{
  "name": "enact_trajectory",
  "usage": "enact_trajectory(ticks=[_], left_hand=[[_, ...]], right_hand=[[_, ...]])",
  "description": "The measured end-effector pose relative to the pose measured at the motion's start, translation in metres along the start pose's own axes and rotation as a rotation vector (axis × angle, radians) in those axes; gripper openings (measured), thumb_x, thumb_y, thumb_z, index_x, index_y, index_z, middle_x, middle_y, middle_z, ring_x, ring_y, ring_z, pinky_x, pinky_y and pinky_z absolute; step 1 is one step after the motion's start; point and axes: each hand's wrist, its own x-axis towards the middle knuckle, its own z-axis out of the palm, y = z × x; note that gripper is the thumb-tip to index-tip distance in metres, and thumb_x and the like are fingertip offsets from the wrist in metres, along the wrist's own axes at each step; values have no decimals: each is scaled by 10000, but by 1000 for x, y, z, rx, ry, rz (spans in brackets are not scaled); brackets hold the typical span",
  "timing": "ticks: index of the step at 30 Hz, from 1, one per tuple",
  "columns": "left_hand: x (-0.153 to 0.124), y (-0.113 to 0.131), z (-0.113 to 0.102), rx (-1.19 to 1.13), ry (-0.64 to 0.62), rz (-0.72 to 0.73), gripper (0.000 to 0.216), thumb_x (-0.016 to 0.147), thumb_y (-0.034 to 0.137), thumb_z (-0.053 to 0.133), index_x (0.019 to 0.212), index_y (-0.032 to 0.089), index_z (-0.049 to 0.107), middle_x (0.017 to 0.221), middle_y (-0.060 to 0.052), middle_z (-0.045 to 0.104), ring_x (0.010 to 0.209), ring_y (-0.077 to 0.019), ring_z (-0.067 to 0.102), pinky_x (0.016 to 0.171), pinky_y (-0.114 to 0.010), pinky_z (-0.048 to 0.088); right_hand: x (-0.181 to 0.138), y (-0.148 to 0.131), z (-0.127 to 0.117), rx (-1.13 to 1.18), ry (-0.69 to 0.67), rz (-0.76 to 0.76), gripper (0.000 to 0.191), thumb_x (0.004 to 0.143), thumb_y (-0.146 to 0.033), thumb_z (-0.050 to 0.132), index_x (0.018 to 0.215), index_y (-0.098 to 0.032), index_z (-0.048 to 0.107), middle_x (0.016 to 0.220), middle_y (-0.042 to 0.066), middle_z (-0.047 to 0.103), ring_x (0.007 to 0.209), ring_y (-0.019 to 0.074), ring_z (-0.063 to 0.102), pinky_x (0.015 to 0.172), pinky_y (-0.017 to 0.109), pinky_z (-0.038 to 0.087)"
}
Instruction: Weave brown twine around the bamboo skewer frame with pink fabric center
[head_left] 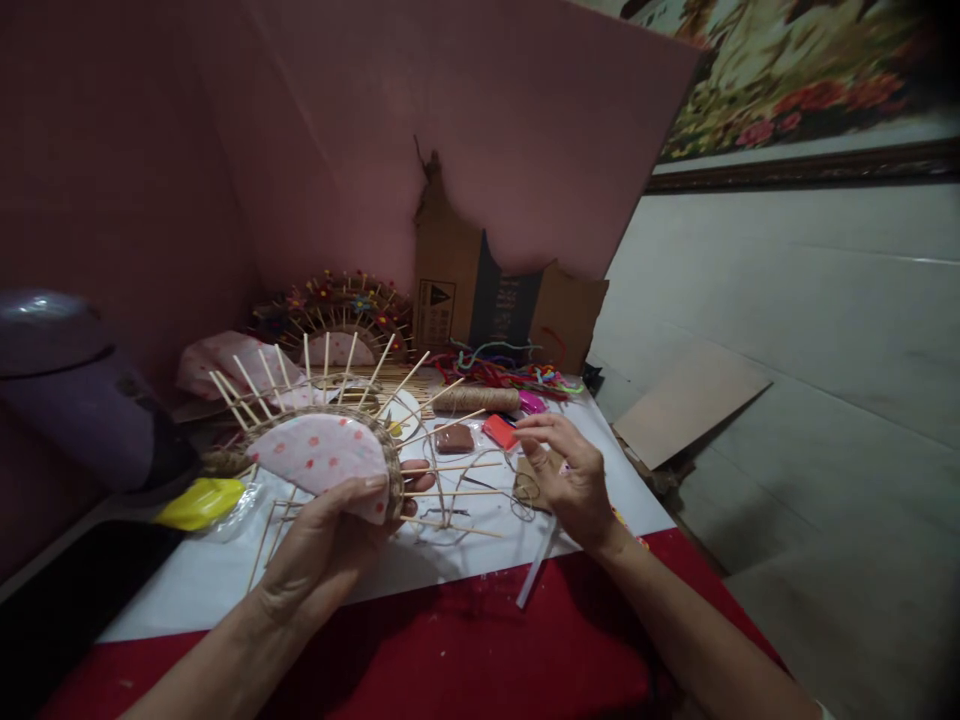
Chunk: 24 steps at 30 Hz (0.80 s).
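A half-round fan-shaped piece (319, 458) has a white cloth face with red spots, a woven twine rim and thin wooden sticks (409, 380) radiating from it. My left hand (337, 530) grips its lower right end, thumb on the cloth and fingers behind. To its right, my right hand (566, 475) is raised with thumb and fingers close together, apparently pinching a thin strand of twine (486, 458). That strand runs to the lower right sticks, where it crosses them, and hangs in loops below my fingers. The exact grip is partly hidden.
A twine roll (476, 400), brown packet (454, 438), red packet (499, 432) and coloured pipe cleaners (510, 372) lie behind. A yellow packet (201, 503) is at left, a glue stick (536, 570) at front. A similar decorated fan (337, 320) and cardboard (450, 270) stand at the back.
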Motion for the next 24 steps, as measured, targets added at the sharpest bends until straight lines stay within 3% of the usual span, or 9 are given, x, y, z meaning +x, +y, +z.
enact_trajectory(ticks=[2, 8, 11, 14, 18, 21, 24], left_hand=[[-1, 1, 1, 15, -17, -3, 206, 706, -2, 495, 810, 27, 670, 886, -165, 703, 820, -252, 655, 648, -249, 538], [-1, 2, 1, 53, -17, 38, 229, 721, -18, 479, 834, 80, 652, 902, -134, 705, 936, -272, 622, 681, -268, 536], [-1, 2, 0, 50, -11, 45, 214, 712, -20, 486, 828, 74, 640, 924, -158, 695, 934, -283, 623, 671, -279, 544], [-2, 2, 2, 19, 24, 48, 217, 680, -31, 502, 831, 55, 632, 898, -183, 691, 866, -284, 647, 653, -294, 556], [-5, 2, 6, 9, 45, 41, 219, 678, -9, 503, 847, 40, 633, 885, -201, 689, 811, -266, 661, 627, -297, 559], [-6, 2, 7, 11, 44, 34, 217, 679, -13, 497, 836, 42, 636, 882, -194, 693, 812, -257, 664, 635, -286, 556], [-6, 2, 8, 14, 53, 38, 223, 677, -13, 501, 848, 39, 635, 887, -190, 693, 844, -270, 657, 659, -295, 557]], right_hand=[[3, 1, -11, -76, -2, 41, 124, 830, -217, 505, 792, -187, 618, 857, 62, 590, 830, 177, 555, 750, 316, 435], [-4, 14, -47, -410, -205, 163, 205, 828, -252, 470, 700, -181, 614, 702, 38, 618, 640, 152, 548, 599, 268, 394], [-12, 21, -65, -557, -251, 247, 231, 829, -278, 448, 712, -181, 622, 720, 49, 628, 651, 159, 557, 601, 268, 386], [-22, 28, -76, -637, -398, 385, 215, 793, -351, 491, 807, -179, 620, 839, 70, 633, 750, 189, 573, 652, 282, 395], [-38, 39, -74, -630, -589, 529, 428, 657, -354, 623, 1025, -147, 548, 1001, 111, 585, 907, 244, 543, 754, 318, 389], [-46, 45, -68, -529, -591, 553, 392, 656, -320, 590, 1000, -140, 537, 977, 97, 563, 880, 223, 534, 753, 308, 389], [-47, 49, -65, -489, -496, 546, 259, 627, -305, 581, 840, -164, 538, 867, 55, 542, 774, 192, 521, 686, 289, 396]])
